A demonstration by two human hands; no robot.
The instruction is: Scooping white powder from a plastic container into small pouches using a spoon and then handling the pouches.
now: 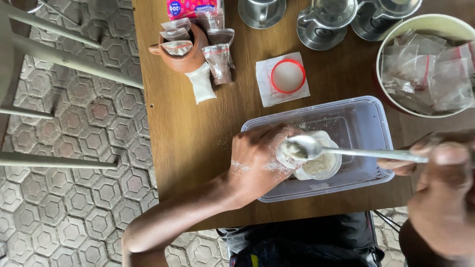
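Observation:
My left hand point(257, 165) grips a small clear plastic bag point(316, 163) of whitish powder, holding its mouth open over a clear plastic container point(361, 123). My right hand point(435, 158) holds a long metal spoon point(316, 148) by its handle. The spoon's bowl carries powder and sits at the bag's mouth, close to my left fingers. Powder dusts my left hand and the container's floor.
A clay pot point(180, 57) stuffed with small sealed packets stands at the back left, more packets beside it. A flat packet with a red ring point(286, 78) lies behind the container. A cream bowl point(396, 39) of empty bags is at right. Metal cups point(324, 20) line the far edge.

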